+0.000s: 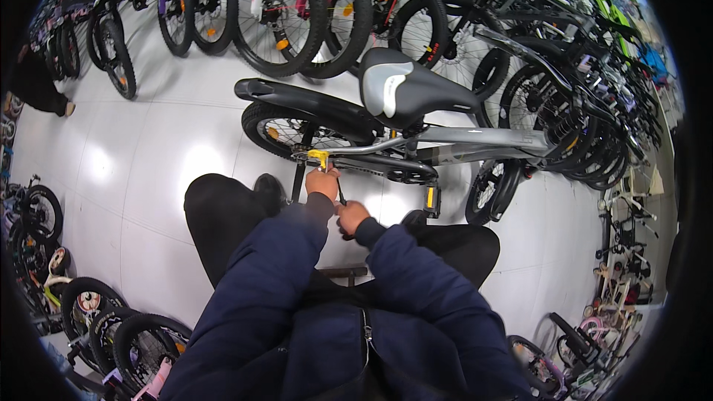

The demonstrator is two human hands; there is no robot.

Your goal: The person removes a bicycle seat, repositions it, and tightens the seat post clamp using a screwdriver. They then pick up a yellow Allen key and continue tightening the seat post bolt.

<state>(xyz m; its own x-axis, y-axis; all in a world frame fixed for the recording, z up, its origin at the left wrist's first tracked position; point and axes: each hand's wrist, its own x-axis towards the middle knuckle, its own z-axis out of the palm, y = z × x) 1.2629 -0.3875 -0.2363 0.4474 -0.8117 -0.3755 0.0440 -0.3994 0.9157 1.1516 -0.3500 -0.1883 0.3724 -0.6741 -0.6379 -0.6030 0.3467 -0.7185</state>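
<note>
A grey bicycle (484, 136) with a black and grey saddle (395, 86) stands across in front of me, its rear wheel (267, 128) at the left under a black mudguard (312, 103). My left hand (323, 184) is closed near the rear axle, just below a yellow part (318, 156) whose kind I cannot tell. A thin dark rod, tool or cable, runs from there to my right hand (352, 217), whose fingers are curled around its lower end. The chain and crankset (412, 172) lie right of my hands, with a black and yellow pedal (431, 199) below.
Parked bicycles (284, 16) line the far side and crowd the right. More wheels (147, 345) stand at the lower left, and another bicycle (537, 367) at the lower right. A person in dark trousers (39, 86) is at the far left. My knees flank my hands.
</note>
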